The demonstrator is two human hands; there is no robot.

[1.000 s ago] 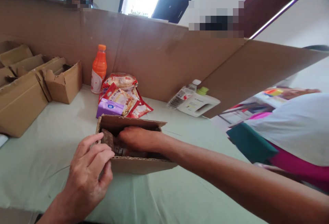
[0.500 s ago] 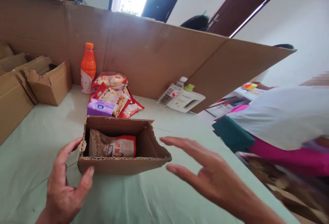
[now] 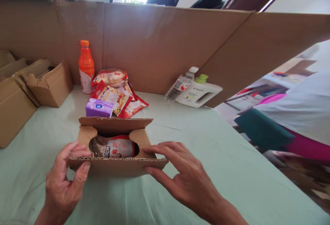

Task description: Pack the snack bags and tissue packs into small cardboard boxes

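A small cardboard box [image 3: 116,165] sits on the pale green table cover in front of me, with a snack packet [image 3: 117,148] lying inside. Its two side flaps are folded inward over the packet. My left hand [image 3: 66,180] rests at the box's left end, thumb against the front wall and fingers on the left flap. My right hand [image 3: 180,177] lies at the right end, fingers stretched flat over the right flap and front edge. Neither hand holds anything.
Behind the box lie a purple tissue pack [image 3: 99,108], red snack packets [image 3: 116,92], an orange drink bottle [image 3: 86,66], a water bottle [image 3: 180,84] and a white detergent jug [image 3: 199,92]. Open cartons [image 3: 48,84] stand left. A cardboard screen [image 3: 160,46] rings the table. Another person sits right.
My right hand came out of the box, swung right, then returned to its right end. Both side flaps are now folded inward. The packet stays inside.
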